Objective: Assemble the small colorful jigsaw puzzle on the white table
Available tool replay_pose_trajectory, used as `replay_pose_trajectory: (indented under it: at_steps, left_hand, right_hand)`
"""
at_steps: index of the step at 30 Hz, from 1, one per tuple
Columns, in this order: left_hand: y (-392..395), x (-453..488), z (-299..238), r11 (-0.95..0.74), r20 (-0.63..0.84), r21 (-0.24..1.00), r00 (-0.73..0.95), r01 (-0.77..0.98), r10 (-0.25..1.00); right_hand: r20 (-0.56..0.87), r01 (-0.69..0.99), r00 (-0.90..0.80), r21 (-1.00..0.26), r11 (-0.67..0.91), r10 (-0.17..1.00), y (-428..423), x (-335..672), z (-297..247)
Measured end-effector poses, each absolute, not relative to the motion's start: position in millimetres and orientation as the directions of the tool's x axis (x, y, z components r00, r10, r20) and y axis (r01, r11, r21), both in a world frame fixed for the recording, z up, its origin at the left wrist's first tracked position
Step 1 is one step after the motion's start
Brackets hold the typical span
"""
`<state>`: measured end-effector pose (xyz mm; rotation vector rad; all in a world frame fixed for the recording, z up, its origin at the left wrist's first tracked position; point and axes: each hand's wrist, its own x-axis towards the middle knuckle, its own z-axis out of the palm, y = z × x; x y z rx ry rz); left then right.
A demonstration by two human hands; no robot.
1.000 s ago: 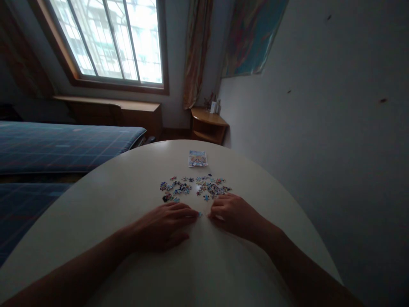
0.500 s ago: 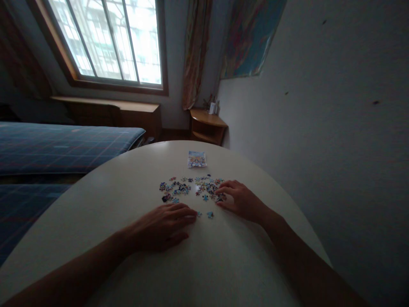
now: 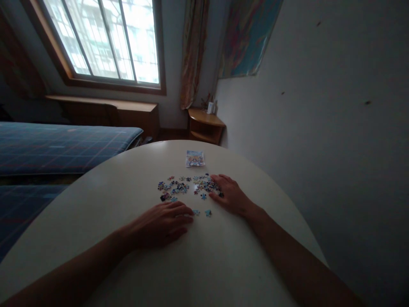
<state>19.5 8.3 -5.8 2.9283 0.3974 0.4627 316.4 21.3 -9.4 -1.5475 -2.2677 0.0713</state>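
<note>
Small jigsaw puzzle pieces point(image 3: 180, 188) lie in two loose clusters on a pale round table point(image 3: 134, 179). My left hand point(image 3: 166, 222) rests flat on the table, its fingers stretched out. By its fingertips lies a light-blue puzzle piece point(image 3: 196, 212), and a second blue piece point(image 3: 208, 213) sits just to the right. My right hand point(image 3: 228, 192) is over the right edge of the right cluster point(image 3: 204, 184), fingers apart and partly covering some pieces. A single blue piece point(image 3: 203, 196) lies left of its thumb.
Beyond the pieces lies a small printed picture packet point(image 3: 194, 158). A plaid mattress point(image 3: 64, 147) is on the left, and a white wall point(image 3: 306, 140) runs along the right. A wooden corner shelf point(image 3: 206, 119) and a window point(image 3: 108, 42) are at the back.
My right hand has shifted left and slightly away from me, further over the right cluster. My left hand stays nearly in place. The whole view has moved slightly.
</note>
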Motion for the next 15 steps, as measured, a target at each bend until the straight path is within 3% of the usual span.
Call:
replay_pose_trajectory:
  at_steps: [4,15]
  left_hand:
    - [8.3,19.4,-5.4,-0.953,0.291,0.203,0.915,0.227,0.280]
    - [7.9,20.0,-3.4,-0.956,0.289,0.183,0.917,0.230,0.276]
  right_hand:
    - [0.234,0.877,-0.355,-0.253,0.409,0.905,21.7,312.9,-10.2]
    - [0.365,0.789,-0.473,-0.231,0.570,0.802,18.1,313.0,-6.4]
